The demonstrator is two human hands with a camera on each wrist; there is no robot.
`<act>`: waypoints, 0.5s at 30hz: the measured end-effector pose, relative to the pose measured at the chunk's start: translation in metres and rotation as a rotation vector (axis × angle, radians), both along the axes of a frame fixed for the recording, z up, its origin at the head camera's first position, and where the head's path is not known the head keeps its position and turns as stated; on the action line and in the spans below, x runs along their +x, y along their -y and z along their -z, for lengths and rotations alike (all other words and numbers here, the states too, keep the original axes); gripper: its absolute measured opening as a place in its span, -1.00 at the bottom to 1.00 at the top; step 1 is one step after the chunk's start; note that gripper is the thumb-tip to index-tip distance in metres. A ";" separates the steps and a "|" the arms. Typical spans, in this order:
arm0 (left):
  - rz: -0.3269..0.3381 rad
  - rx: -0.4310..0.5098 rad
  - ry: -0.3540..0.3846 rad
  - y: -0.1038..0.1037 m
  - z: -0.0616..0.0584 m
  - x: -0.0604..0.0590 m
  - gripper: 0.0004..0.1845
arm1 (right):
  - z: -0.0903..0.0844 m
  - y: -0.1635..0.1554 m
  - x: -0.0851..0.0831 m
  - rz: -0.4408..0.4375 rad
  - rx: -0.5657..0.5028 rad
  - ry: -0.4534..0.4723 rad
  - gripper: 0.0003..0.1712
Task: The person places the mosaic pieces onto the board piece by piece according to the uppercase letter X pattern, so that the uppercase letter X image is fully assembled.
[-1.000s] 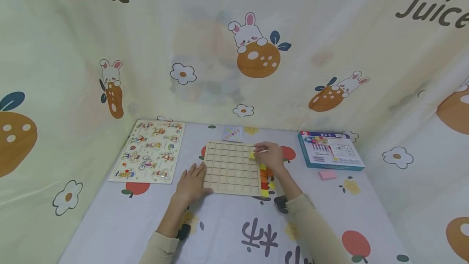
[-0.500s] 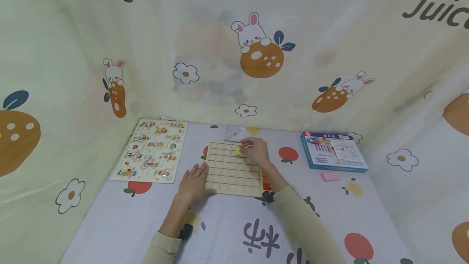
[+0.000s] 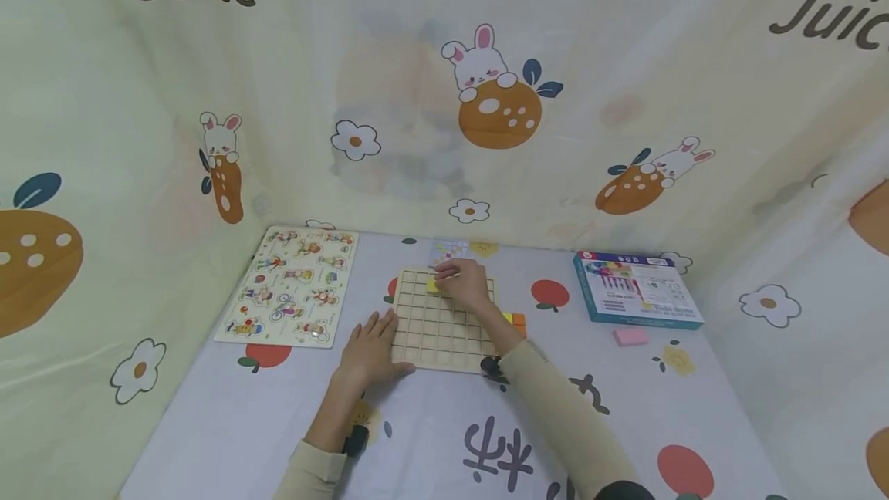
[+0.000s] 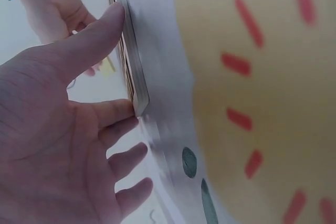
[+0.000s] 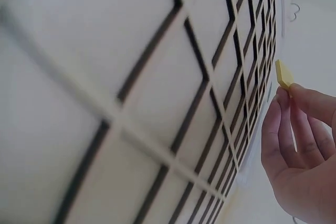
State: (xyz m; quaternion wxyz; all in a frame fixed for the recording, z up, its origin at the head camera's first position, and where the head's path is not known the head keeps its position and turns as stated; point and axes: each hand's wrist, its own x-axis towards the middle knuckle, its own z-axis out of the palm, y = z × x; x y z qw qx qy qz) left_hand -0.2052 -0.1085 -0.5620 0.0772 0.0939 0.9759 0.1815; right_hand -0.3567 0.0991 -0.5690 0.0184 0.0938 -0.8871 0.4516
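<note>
Right hand (image 3: pixel 464 282) pinches yellow tile (image 3: pixel 432 285) over far rows of wooden grid board (image 3: pixel 444 330); left hand (image 3: pixel 369 349) flat, fingers straight, bracing board's near-left edge.

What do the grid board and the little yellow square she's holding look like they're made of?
The grid board looks like pale unfinished wood: light tan, matte, with thin raised slats forming square cells and a layered edge in the left wrist view. The yellow square, pinched by the right hand, seems a thin painted wooden tile, flat and matte; plastic or foam can't be ruled out.
</note>
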 end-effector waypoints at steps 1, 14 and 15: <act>0.004 -0.003 0.002 0.001 0.000 0.000 0.07 | 0.001 0.003 -0.001 -0.008 -0.009 0.001 -0.73; 0.044 -0.026 0.008 0.005 0.003 0.002 0.02 | 0.001 0.025 -0.005 -0.021 0.062 0.045 -0.81; 0.040 -0.029 0.007 0.005 0.003 0.002 0.02 | 0.002 0.025 -0.005 -0.030 0.070 0.045 -0.81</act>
